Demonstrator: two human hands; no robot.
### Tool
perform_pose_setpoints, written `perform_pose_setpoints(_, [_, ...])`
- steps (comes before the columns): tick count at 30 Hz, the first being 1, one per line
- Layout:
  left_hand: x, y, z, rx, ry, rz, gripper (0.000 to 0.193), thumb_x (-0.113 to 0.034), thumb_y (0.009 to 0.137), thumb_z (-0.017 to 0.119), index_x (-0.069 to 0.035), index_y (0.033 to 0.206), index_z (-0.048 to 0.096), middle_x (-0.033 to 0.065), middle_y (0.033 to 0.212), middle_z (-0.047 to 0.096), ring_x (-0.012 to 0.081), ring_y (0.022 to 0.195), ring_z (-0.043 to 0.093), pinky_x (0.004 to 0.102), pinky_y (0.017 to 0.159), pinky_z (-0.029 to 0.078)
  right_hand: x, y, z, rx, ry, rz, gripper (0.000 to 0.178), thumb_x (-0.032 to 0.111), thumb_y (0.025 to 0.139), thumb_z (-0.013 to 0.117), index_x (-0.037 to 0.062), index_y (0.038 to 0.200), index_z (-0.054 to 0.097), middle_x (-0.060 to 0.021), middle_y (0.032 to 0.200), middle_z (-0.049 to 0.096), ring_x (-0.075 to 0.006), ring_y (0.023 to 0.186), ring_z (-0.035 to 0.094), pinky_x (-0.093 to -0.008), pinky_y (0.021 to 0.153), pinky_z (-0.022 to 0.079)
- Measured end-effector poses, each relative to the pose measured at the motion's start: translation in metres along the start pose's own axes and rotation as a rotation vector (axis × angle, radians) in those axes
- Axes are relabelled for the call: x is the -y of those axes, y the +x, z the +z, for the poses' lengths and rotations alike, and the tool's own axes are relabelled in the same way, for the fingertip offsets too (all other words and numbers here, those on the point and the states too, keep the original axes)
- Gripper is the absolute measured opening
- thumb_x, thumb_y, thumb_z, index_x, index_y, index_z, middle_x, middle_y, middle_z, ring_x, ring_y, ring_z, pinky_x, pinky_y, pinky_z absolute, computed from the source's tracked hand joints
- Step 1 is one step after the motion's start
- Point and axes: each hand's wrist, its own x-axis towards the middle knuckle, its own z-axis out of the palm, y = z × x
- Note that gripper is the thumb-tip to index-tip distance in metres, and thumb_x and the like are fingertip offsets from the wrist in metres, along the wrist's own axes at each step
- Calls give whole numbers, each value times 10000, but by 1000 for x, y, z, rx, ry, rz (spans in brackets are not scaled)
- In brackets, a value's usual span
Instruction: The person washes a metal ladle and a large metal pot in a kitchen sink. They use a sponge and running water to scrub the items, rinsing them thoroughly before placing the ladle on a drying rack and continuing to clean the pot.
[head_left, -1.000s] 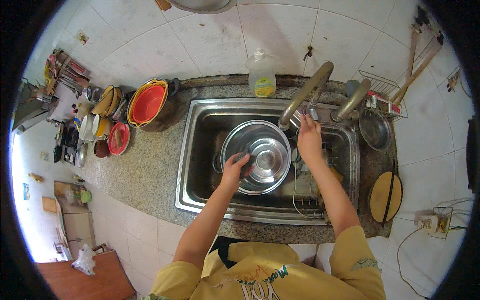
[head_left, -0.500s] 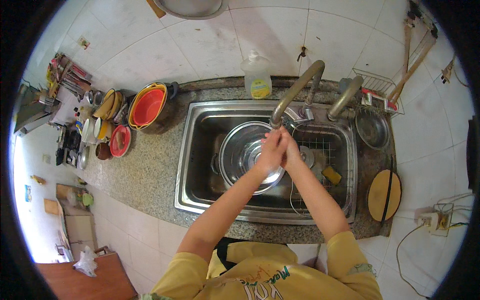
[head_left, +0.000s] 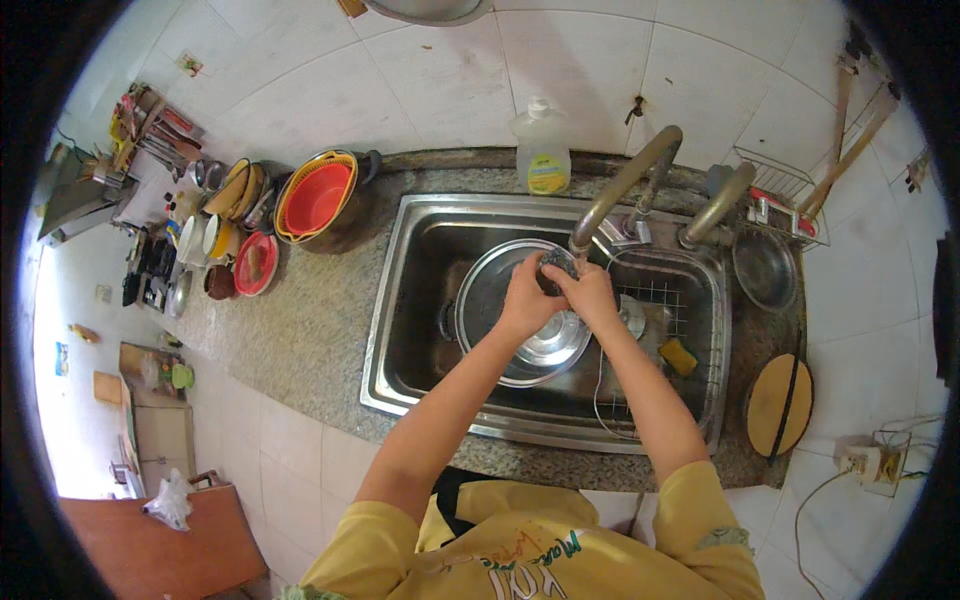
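Note:
Between my two hands, just under the faucet spout (head_left: 581,243), is a dark grey, rough-looking steel wool scrubber (head_left: 560,263). My left hand (head_left: 529,300) grips its left side, and my right hand (head_left: 592,294) grips its right side with thumb and fingers. Below them a shiny round metal pot (head_left: 478,330) sits in the left part of the steel sink (head_left: 415,260), partly covered by my hands and forearms. Its inside shows bright reflections. No stream from the spout can be made out.
A yellow sponge (head_left: 678,356) lies on a wire rack (head_left: 655,292) in the sink's right part. Behind the sink stand a clear soap bottle (head_left: 543,150) and a second curved pipe (head_left: 718,203). Red and yellow baskets (head_left: 315,198) are at the left, a round wooden board (head_left: 779,405) at the right.
My hands were pressed together under the spout; now they are apart around the scrubber, which shows between them. The whole view has shifted slightly to the right.

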Motion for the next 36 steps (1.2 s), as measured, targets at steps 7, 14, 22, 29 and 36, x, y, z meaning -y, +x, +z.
perform_pose_setpoints(7, [35, 6, -2, 98, -27, -186, 330, -201, 584, 722, -6, 811, 583, 131, 779, 584, 236, 719, 565, 304, 658, 428, -29, 8, -19, 74, 162, 3, 270, 257, 712, 657, 33, 861, 631, -101, 723, 623, -166, 660, 591, -276, 639, 452])
perform_pose_setpoints(14, [93, 18, 14, 108, -350, -322, 411, 43, 699, 556, 20, 1094, 445, 123, 947, 574, 201, 860, 556, 285, 776, 422, -101, -5, -48, -278, -313, 13, 350, 189, 709, 640, 31, 1011, 561, -138, 812, 614, -246, 738, 591, -334, 677, 459])
perform_pose_setpoints(22, [80, -16, 103, 220, -297, -165, 604, -201, 796, 571, -20, 1294, 282, 120, 1229, 422, 235, 1093, 434, 338, 891, 353, -84, -11, -23, -212, -263, 214, 432, 336, 746, 611, 111, 1091, 486, -187, 855, 594, -323, 790, 579, -389, 696, 440])
perform_pose_setpoints(29, [53, -37, 68, 295, -904, -562, 291, -14, 807, 526, -73, 1092, 538, -7, 975, 527, 118, 880, 510, 232, 746, 420, -75, -43, -13, -386, -361, 38, 278, 325, 830, 494, 133, 1031, 481, -171, 702, 583, -339, 630, 573, -422, 575, 429])
perform_pose_setpoints(36, [55, 28, 83, 59, -829, -534, 156, -75, 809, 532, -93, 961, 507, 36, 888, 540, 140, 728, 507, 280, 656, 449, -75, -57, -1, -287, 338, 421, 156, 204, 861, 482, 103, 966, 539, 26, 515, 381, -67, 372, 356, -222, 322, 268])
